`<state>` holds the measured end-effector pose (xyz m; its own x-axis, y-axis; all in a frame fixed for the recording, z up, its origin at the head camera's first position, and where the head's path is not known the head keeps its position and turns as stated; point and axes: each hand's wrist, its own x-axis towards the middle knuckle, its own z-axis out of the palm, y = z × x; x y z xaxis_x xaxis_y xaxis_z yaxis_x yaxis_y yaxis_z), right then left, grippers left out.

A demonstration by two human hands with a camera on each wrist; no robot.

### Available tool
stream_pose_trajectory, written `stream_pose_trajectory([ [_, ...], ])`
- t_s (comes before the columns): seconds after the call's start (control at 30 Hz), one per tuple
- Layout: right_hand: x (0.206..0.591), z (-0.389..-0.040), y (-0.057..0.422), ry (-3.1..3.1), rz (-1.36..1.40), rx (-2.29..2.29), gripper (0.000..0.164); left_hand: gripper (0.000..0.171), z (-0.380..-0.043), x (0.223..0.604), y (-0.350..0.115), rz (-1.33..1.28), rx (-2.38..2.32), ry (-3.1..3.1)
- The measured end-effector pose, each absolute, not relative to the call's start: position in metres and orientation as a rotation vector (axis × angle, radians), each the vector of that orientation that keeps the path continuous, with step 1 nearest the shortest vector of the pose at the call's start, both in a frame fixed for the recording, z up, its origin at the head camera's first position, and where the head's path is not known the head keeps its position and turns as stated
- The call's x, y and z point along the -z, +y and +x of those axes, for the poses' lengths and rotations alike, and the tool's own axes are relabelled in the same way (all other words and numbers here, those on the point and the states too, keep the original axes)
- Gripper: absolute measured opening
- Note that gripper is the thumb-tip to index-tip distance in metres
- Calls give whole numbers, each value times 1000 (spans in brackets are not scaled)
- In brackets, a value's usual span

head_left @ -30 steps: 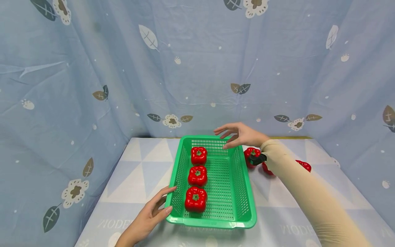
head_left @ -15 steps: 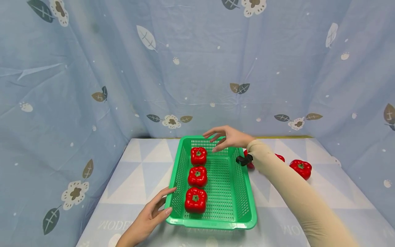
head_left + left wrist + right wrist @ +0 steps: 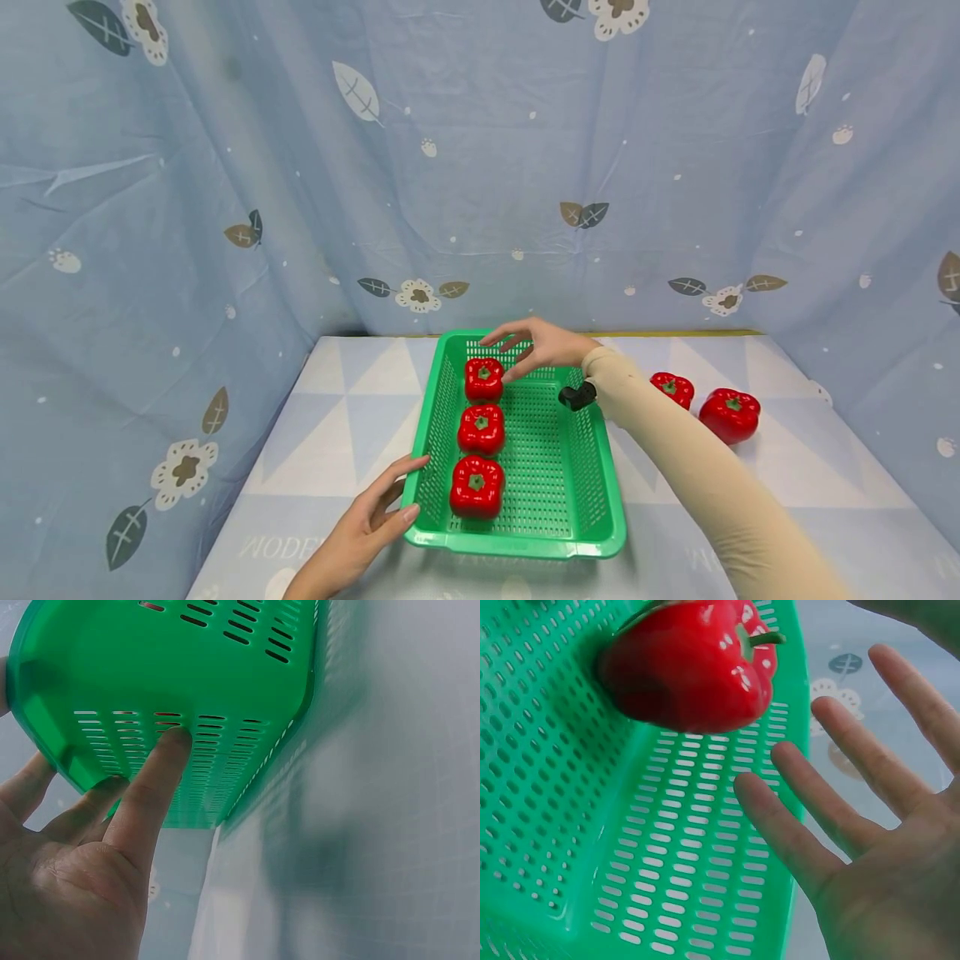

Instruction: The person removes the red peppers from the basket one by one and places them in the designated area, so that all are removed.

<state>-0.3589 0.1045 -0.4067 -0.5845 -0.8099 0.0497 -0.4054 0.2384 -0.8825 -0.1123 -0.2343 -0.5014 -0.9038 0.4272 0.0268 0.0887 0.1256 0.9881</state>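
A green plastic basket (image 3: 534,547) holds a row of three red bell peppers along its left side: a back one (image 3: 483,381), a middle one (image 3: 481,429) and a front one (image 3: 477,487). My left hand (image 3: 360,529) grips the basket's left rim near the front corner; in the left wrist view some fingers (image 3: 146,796) press its slotted outer wall. Above the basket's back end hovers my right hand (image 3: 543,343), fingers spread and holding nothing. Its fingertips are beside the back pepper; the right wrist view shows a gap between them and the pepper (image 3: 694,667).
Right of the basket, two more red bell peppers, one (image 3: 672,389) partly behind the sleeve and one (image 3: 730,415) farther right, lie on the patterned tablecloth (image 3: 315,433). A blue floral curtain (image 3: 480,208) hangs behind. The right sleeve (image 3: 697,475) crosses over the table.
My right hand has moved left and slightly down towards the back pepper. The sleeve now hides the pepper beside the basket and uncovers the ones farther right. My left hand stays put.
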Motion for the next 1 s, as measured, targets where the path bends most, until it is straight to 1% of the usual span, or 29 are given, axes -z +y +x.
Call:
stream_pose_trajectory([
  [0.37, 416, -365, 93, 2125, -1137, 1243, 68, 61, -111, 502, -236, 493, -1836, 2137],
  [0.6, 417, -363, 86, 2128, -1123, 1174, 75, 60, -111, 502, -236, 503, -1836, 2143],
  [1.0, 423, -361, 76, 2135, -1108, 1135, 73, 60, -111, 502, -236, 498, -1841, 2134],
])
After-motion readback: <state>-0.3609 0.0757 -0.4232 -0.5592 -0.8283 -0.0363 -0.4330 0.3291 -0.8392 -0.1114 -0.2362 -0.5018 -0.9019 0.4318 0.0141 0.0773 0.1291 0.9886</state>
